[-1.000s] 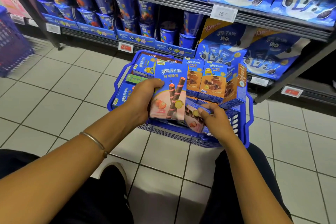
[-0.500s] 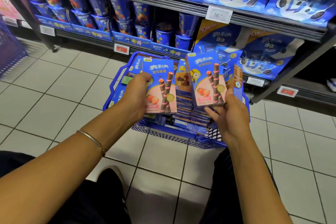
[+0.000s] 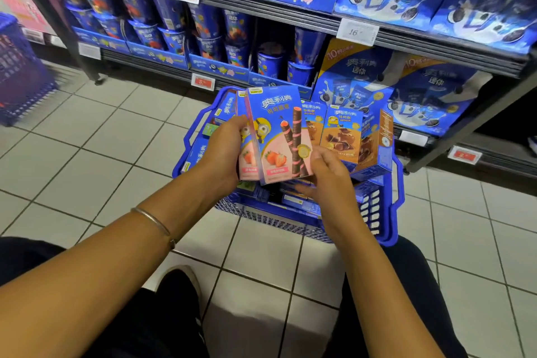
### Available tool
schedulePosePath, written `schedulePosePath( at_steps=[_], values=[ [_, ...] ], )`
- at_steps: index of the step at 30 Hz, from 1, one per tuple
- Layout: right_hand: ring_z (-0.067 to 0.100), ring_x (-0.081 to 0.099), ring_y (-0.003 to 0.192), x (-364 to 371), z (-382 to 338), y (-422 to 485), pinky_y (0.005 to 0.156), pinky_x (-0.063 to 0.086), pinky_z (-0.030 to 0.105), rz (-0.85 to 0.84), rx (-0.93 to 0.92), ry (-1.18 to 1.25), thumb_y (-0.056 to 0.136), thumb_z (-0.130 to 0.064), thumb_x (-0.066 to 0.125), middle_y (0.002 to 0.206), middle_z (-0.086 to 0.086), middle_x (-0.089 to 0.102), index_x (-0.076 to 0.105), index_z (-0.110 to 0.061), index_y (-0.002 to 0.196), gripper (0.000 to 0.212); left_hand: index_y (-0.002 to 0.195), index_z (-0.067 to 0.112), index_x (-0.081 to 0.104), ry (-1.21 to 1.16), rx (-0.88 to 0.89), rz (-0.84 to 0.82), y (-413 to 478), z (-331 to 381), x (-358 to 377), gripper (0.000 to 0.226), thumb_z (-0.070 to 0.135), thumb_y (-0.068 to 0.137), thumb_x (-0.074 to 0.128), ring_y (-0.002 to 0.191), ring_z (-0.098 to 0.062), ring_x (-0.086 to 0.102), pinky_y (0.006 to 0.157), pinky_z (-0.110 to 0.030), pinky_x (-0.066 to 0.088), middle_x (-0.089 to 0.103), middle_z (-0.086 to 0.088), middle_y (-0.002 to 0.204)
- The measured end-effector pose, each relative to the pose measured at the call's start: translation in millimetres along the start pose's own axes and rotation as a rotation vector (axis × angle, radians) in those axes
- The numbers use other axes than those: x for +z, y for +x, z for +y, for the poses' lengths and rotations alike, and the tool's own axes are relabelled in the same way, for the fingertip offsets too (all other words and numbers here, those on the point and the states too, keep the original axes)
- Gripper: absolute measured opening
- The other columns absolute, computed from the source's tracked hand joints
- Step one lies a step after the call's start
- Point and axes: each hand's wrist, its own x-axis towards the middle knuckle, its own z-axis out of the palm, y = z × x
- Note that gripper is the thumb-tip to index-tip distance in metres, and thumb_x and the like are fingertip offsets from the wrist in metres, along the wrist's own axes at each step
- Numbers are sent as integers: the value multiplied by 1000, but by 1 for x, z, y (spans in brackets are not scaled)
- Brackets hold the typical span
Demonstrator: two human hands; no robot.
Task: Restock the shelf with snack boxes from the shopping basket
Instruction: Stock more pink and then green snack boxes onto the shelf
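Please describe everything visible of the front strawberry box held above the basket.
The front strawberry box is a tall cardboard carton, blue on top and pink below, printed with wafer rolls, strawberries and a yellow cartoon figure. It looks closed and stands nearly upright above the blue basket. It overlaps a matching box gripped by the left hand; the right hand pinches its lower right corner.

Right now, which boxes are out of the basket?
The pink strawberry boxes, held by left hand and right hand; brown chocolate boxes stand in the basket.
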Motion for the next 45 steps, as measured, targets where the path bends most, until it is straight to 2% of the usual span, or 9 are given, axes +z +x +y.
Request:
schedulePosePath(
  at_steps=[5, 9, 14, 19, 24, 27, 30, 35, 45],
  values=[
    [9, 71, 96, 10, 1, -3, 81, 59, 29, 1, -72, -128, 103, -29, 56, 105, -4, 75, 63, -19, 116, 18, 106, 21, 82, 74, 132, -106, -12, 4, 6, 53, 63, 100, 51, 91, -28, 80, 74, -45, 66, 81, -9, 106],
    [3, 73, 83, 10, -1, -4, 68, 56, 17, -50, -120, -165, 97, -24, 67, 94, -9, 75, 65, -13, 110, 16, 133, -3, 57, 193, 182, -60, -13, 2, 5, 51, 26, 95, 74, 105, -40, 75, 90, -58, 62, 73, -24, 121],
    [17, 74, 99, -16, -1, 12, 84, 61, 36, -85, 112, -8, 100, -50, 55, 108, 1, 77, 69, -15, 115, 40, 126, -7, 60, 64, 203, -72, -14, 9, 3, 39, 18, 97, 71, 102, -42, 73, 84, -50, 64, 74, -25, 115],
    [37, 65, 107, -46, 46, 49, 90, 52, 48, -103, 220, -691, 103, -35, 57, 113, 25, 68, 60, -2, 91, 35, 105, 10, 69, -32, 162, -109, -17, 11, 1, 16, 25, 101, 66, 102, -37, 70, 92, -54, 59, 72, -26, 121],
    [28, 42, 66, -56, 82, 81, 69, 33, 33, -389, 361, -1102, 101, -26, 60, 69, 16, 41, 44, -8, 67, 42, 95, 17, 73, -61, 151, -108, -15, 8, -1, 14, 28, 101, 66, 85, -28, 75, 74, -40, 64, 78, -11, 100],
    [42, 61, 101, -44, 95, 91, 87, 50, 44, -531, 377, -1235, 101, -22, 59, 106, 32, 61, 65, 10, 102, 33, 98, 16, 72, -59, 133, -126, -17, 9, 0, 14, 28, 101, 65, 94, -32, 73, 88, -48, 61, 77, -13, 105],
    [39, 53, 131, -28, 103, 103, 110, 43, 48, -672, 338, -1306, 100, -9, 52, 143, 21, 56, 56, 3, 139, 40, 105, 14, 71, -69, 119, -145, -19, 10, 0, 14, 26, 101, 64, 101, -35, 70, 95, -55, 58, 74, -16, 112],
    [35, 59, 115, -1, 121, 121, 94, 47, 39, -826, 234, -1355, 99, -12, 49, 127, 15, 64, 66, -6, 122, 29, 110, 12, 71, -75, 115, -141, -20, 10, 1, 18, 26, 100, 66, 106, -40, 70, 101, -63, 55, 71, -24, 128],
    [25, 42, 145, 6, 143, 140, 118, 34, 51, -903, 441, -1602, 103, -47, 36, 160, 0, 40, 38, -28, 155, 55, 109, 14, 68, -72, 107, -158, -13, 9, -7, 17, 28, 100, 65, 100, -37, 68, 95, -57, 57, 72, -17, 111]
  ],
)
